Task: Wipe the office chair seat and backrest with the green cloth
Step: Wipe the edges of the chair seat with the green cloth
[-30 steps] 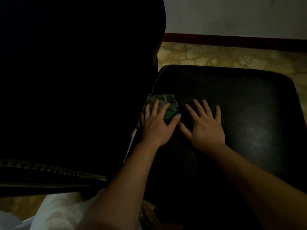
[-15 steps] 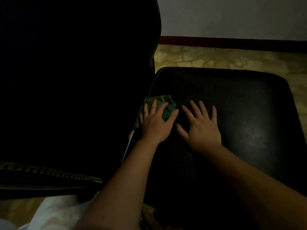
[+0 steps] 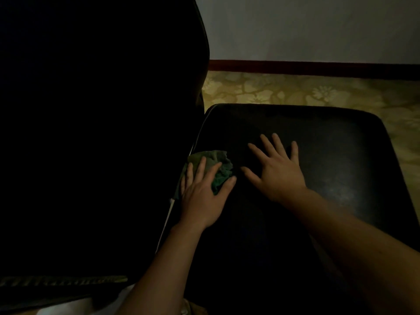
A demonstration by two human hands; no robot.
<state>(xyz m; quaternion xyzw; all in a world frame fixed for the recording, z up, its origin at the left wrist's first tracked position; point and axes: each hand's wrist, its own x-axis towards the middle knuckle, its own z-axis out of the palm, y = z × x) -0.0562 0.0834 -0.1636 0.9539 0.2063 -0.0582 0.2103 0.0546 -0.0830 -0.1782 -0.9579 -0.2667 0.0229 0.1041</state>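
Pretty dim shot, but the gist is clear. The left hand (image 3: 202,196) lies flat on top of the cloth (image 3: 218,162), which is bunched up on the seat (image 3: 329,155) right at its back edge, where it meets the backrest (image 3: 102,133). There's no real grip: the fingers are spread and fairly straight, pressing the cloth down, with the thumb out along its right side. The right hand (image 3: 277,173) is just beside it, palm down on bare seat with the fingers fanned out. It holds nothing and looks like it's only bracing.

My read is that this is the seat-wiping step, working the crease at the back. I can't tell how much of the seat is done. There's a dull sheen out to the right, but that could be the lighting. The backrest is nearly black here, so there's no telling if it's been touched.

For the next move I'd say push the cloth along that seam or sweep it out across the seat. That means keeping the palm pressing down so the wad doesn't roll out from under the fingers. The right hand sits right in the sweep path, so it'd have to lift or slide away. The backrest will want an actual grip, since a flat palm won't hold cloth against an upright surface as well.
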